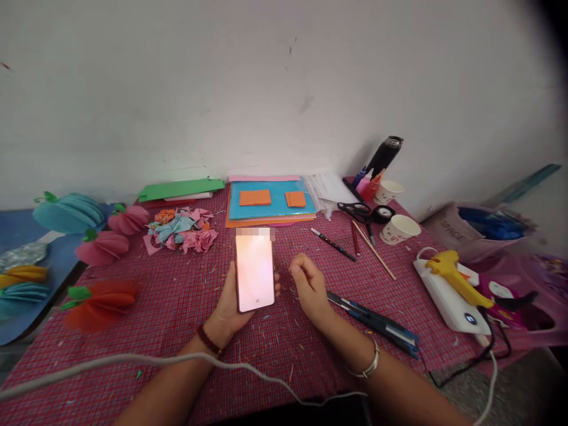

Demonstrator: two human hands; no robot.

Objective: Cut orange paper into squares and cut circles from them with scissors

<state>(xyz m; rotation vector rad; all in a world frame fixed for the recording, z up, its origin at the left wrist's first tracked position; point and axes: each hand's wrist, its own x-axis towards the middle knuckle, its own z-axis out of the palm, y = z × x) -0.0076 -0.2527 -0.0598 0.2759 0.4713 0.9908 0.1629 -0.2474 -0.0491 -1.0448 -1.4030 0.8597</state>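
Note:
My left hand [228,305] is wrapped round a smartphone [256,275], held upright with its bright, pale pink screen facing me. Its fingertips show along the phone's right edge. Just to the right, my right hand [312,291] is loosely closed, thumb over curled fingers, apart from the phone; nothing shows in it. Beside the right wrist lies a long blue and black tool [377,324] that looks like a stapler. A white cable [222,362] crosses in front of my left forearm. Small paper scraps dot the red checked tablecloth [177,313] beneath both hands.
Paper pumpkins [104,305] and a heap of cut paper [184,231] lie left. Behind the phone are coloured sheets [275,210]. Right are a black pen [332,244], scissors [355,210], paper cups [399,229], a black bottle [385,157] and a yellow glue gun [457,275] on a white box.

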